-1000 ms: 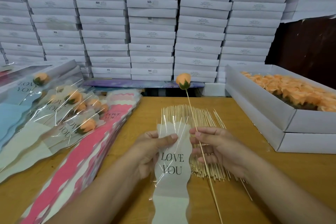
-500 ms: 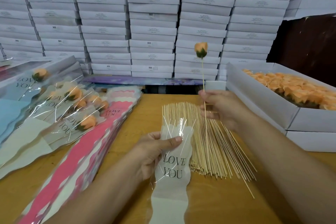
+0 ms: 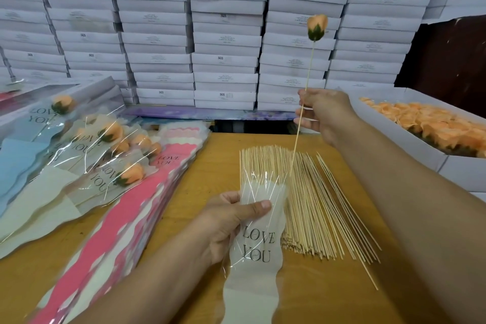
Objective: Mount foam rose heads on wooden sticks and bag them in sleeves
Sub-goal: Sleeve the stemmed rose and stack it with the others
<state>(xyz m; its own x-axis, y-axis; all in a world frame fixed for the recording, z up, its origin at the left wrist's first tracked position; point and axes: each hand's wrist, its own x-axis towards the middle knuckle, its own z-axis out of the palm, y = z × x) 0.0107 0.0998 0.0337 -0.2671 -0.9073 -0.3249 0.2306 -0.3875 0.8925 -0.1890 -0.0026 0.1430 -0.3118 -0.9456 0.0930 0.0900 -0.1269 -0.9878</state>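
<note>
Right hand (image 3: 324,116) raised, pinching wooden stick (image 3: 302,110) about mid-length, foam rose head (image 3: 317,27) already mounted on top, held high in front of stacked white boxes (image 3: 226,34). Lower stick tip just above the mouth of sleeve (image 3: 256,239), not clearly inside yet. Left hand (image 3: 231,221) gripping sleeve near its top, thumb across the clear film, "LOVE YOU" print facing up, lower end trailing toward the camera.

Handling, judged: stick thin, light, stiff but snappable, so best pinched mid-shaft as now. Rose head soft, crushable, better untouched. Sleeve film slick, floppy, crinkly; mouth likely needs spreading by the thumb before the tip goes in.

Wooden table (image 3: 210,166), loose pile of sticks (image 3: 310,205) right of the sleeve. Open box of orange rose heads (image 3: 431,123) at far right. Left side: stack of pink and white empty sleeves (image 3: 136,213), beside it bagged roses (image 3: 110,155) piled up. Wall of boxes behind, dark panel at upper right.
</note>
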